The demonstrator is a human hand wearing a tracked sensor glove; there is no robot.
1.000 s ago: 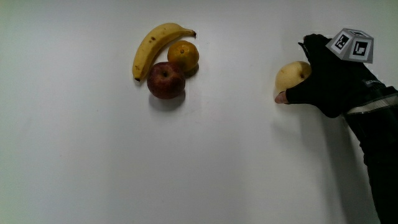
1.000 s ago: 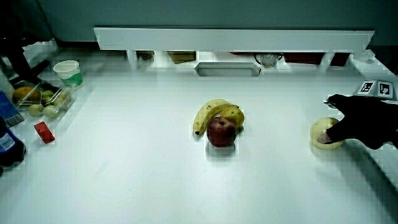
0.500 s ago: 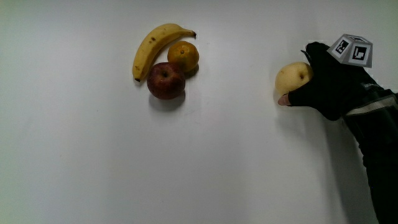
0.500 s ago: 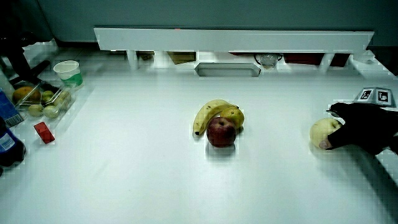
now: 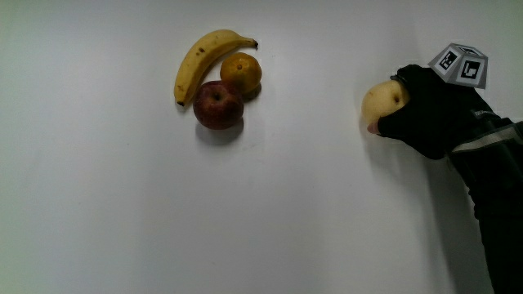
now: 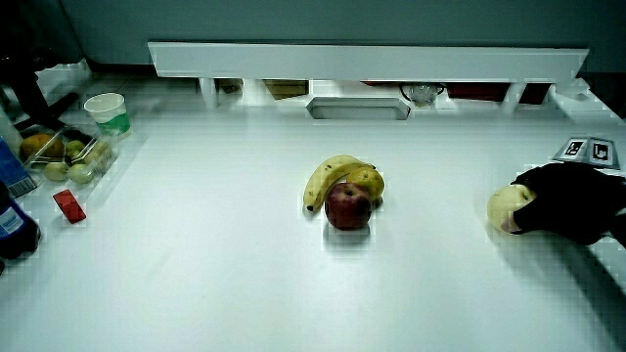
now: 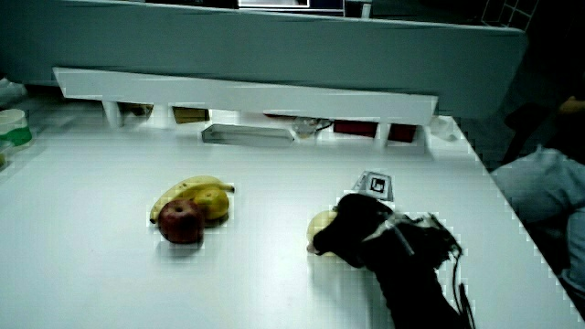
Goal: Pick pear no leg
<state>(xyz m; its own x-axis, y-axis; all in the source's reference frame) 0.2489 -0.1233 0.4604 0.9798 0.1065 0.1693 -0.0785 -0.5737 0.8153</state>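
On the pale desk (image 7: 110,274) the hand (image 7: 361,233) is seen lying over the pear (image 7: 321,228), the grip closed around it, with the patterned cube (image 7: 376,185) carried on its back and the black forearm (image 7: 416,279) stretched nearer to the person. Well apart from the pear, a banana (image 7: 183,192), an orange (image 7: 215,203) and a red apple (image 7: 181,222) are bunched together, touching. A low partition (image 7: 242,96) is seen at the desk's edge, a flat grey tray (image 7: 249,134) just beside it.
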